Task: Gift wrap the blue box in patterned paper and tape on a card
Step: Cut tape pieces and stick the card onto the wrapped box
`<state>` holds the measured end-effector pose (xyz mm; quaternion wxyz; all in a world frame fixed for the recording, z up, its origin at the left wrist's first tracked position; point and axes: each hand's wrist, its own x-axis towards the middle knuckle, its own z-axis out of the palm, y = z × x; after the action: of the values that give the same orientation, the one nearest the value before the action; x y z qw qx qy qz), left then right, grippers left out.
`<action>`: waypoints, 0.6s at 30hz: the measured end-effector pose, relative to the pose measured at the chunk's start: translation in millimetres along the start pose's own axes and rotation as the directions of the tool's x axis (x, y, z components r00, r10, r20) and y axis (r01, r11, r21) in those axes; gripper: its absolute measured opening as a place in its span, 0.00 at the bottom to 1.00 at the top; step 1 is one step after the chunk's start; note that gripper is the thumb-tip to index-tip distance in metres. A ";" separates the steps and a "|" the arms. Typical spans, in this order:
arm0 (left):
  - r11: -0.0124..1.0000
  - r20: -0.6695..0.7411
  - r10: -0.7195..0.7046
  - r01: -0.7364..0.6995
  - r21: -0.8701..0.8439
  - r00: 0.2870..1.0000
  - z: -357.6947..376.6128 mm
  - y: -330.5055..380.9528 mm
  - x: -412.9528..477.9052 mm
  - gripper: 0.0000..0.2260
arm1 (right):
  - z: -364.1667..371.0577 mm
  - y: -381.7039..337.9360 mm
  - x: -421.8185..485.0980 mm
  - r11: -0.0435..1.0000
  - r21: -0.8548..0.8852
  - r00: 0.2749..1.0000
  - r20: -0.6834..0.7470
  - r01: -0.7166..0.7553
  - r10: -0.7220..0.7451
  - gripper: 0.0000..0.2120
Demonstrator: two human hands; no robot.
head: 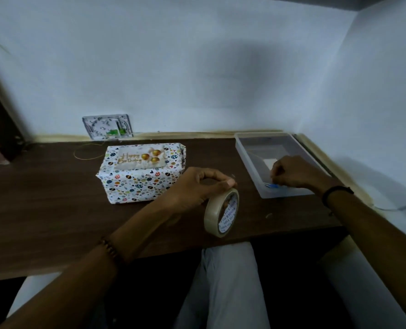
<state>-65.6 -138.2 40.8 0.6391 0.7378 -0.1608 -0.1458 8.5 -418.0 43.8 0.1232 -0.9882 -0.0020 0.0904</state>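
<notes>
The box (135, 184), wrapped in white paper with small coloured prints, lies on the dark wooden desk (42, 210). A "Happy Birthday" card (140, 159) with gold balloons rests on its top. My left hand (197, 188) holds a roll of beige tape (222, 212) on edge just right of the box, thumb and fingers pinched at the roll's top. My right hand (292, 173) reaches into a clear plastic tray (249, 157), fingers curled around a small blue-handled item (272, 185), mostly hidden.
The tray stands at the desk's right rear by the wall. A clear plastic case (108, 127) leans against the back wall. A thin loop of thread (85, 153) lies left of the box. My knees sit under the desk's front edge.
</notes>
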 end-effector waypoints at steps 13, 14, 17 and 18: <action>0.999 -0.003 -0.031 0.031 0.035 1.000 -3.2 -18.4 20.4 0.08 | 7.0 14.3 16.4 0.959 -0.283 0.999 -0.029 0.033 -0.043 0.14; 0.999 -0.007 -0.032 0.032 0.038 0.999 -4.1 -18.8 21.2 0.08 | 7.5 13.4 16.5 0.954 -0.298 0.998 -0.039 0.042 -0.056 0.12; 0.998 -0.017 -0.040 0.041 0.045 0.999 -5.6 -20.8 22.4 0.08 | 6.7 9.7 18.3 0.936 -0.339 0.995 -0.002 0.094 -0.101 0.09; 0.998 -0.022 -0.045 0.046 0.038 0.999 -5.9 -21.7 22.7 0.08 | 5.8 8.2 19.4 0.934 -0.338 0.993 0.035 0.119 -0.114 0.09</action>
<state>-41.5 -139.7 19.9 0.6228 0.7550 -0.1403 -0.1494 26.4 -424.1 32.7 -0.0437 -0.9921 -0.0768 0.0887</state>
